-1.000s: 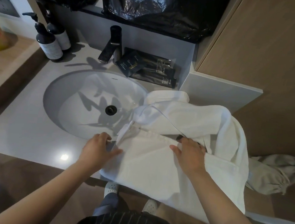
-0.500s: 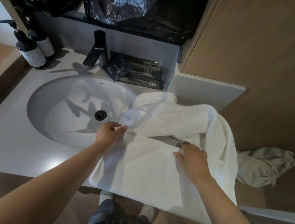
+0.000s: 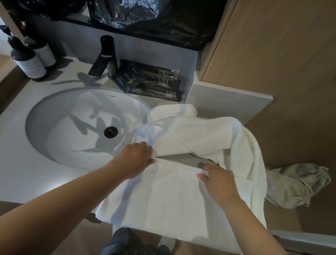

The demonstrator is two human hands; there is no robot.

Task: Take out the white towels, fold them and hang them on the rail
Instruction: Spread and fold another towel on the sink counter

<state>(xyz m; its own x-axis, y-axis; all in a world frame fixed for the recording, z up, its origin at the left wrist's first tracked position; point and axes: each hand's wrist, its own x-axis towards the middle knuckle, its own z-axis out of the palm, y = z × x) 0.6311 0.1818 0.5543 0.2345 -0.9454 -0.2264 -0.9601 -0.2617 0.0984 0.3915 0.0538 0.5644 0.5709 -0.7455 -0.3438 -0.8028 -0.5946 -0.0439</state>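
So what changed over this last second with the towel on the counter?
The left hand moved up the left side of the white towel to its far corner, beside the sink, and grips it. The right hand still holds the far edge; the towel still drapes over the counter front.

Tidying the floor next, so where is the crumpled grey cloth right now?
In the head view, the crumpled grey cloth lies on the floor at far right, just right of the white towel draped over the counter edge.
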